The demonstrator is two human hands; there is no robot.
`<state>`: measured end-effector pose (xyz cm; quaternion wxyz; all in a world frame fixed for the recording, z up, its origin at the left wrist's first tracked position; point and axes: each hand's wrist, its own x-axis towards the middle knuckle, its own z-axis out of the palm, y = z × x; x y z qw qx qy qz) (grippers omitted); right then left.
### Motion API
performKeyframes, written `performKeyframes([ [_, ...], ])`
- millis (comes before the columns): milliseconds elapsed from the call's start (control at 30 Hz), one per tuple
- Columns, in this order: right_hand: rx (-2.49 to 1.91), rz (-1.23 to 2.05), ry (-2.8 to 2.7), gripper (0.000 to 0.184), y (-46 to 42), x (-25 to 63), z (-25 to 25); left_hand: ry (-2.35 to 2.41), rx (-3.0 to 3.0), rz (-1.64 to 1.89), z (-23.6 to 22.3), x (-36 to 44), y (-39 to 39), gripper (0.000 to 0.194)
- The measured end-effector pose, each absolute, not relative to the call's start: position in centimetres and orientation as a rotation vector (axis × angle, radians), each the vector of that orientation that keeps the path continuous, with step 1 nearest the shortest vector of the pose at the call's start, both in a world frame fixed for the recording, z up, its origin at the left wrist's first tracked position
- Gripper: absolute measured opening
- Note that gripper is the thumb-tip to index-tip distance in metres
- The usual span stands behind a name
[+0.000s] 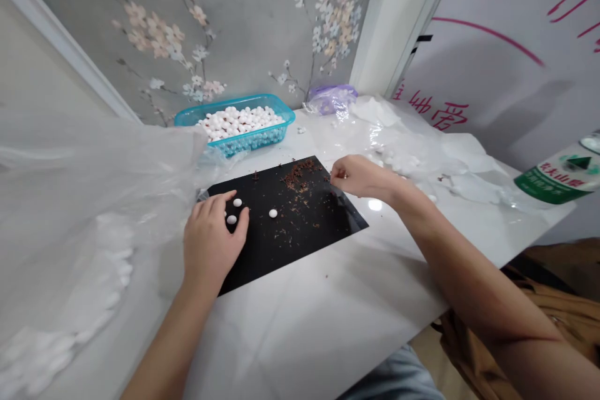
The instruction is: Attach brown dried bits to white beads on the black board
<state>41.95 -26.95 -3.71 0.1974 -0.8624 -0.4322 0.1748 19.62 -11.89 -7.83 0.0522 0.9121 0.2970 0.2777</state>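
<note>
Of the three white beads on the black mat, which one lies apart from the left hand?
The rightmost bead, alone mid-mat. The other two sit by the left hand's fingertips.

We see a white counter (328, 319) carrying a black sheet (285, 237) at its middle (scattered with brown crumbs (300, 178)), a blue basket (237, 122) far left, clear plastic film (412, 150) far right, and a green-labelled bottle (560, 175) lying at the right edge.
</note>
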Motion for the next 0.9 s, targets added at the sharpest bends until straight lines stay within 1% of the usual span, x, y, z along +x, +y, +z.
performKeyframes([
  [100,-2.327,0.34,-1.251,0.017,-26.6,41.4,-4.2,0.944,2.811,0.752,-8.5,19.6,-11.0,0.035],
  [200,-2.213,0.254,-1.274,0.015,-26.3,41.1,-4.7,0.88,2.86,0.708,-9.1,19.7,-10.4,0.033],
  [333,-2.045,0.182,-1.238,0.012,-25.9,40.5,-4.9,0.797,2.845,0.805,-8.9,19.8,-10.6,0.027],
  [400,-1.91,0.183,-1.217,0.011,-25.7,39.9,-4.8,0.756,2.724,0.862,-8.4,19.9,-11.2,0.027],
  [500,-1.664,0.277,-1.199,0.009,-25.5,38.5,-4.6,0.723,2.338,0.895,-7.8,20.4,-12.5,0.03],
  [667,-1.428,0.629,-1.121,0.014,-25.1,35.9,-5.2,0.666,1.743,0.727,-8.0,21.2,-14.2,0.031],
  [767,-1.376,0.767,-1.114,0.015,-24.9,35.3,-6.1,0.608,1.613,0.667,-8.5,21.3,-14.3,0.033],
  [900,-1.38,0.838,-1.097,0.016,-24.7,35.3,-6.7,0.62,1.655,0.654,-8.5,21.2,-14.4,0.022],
])
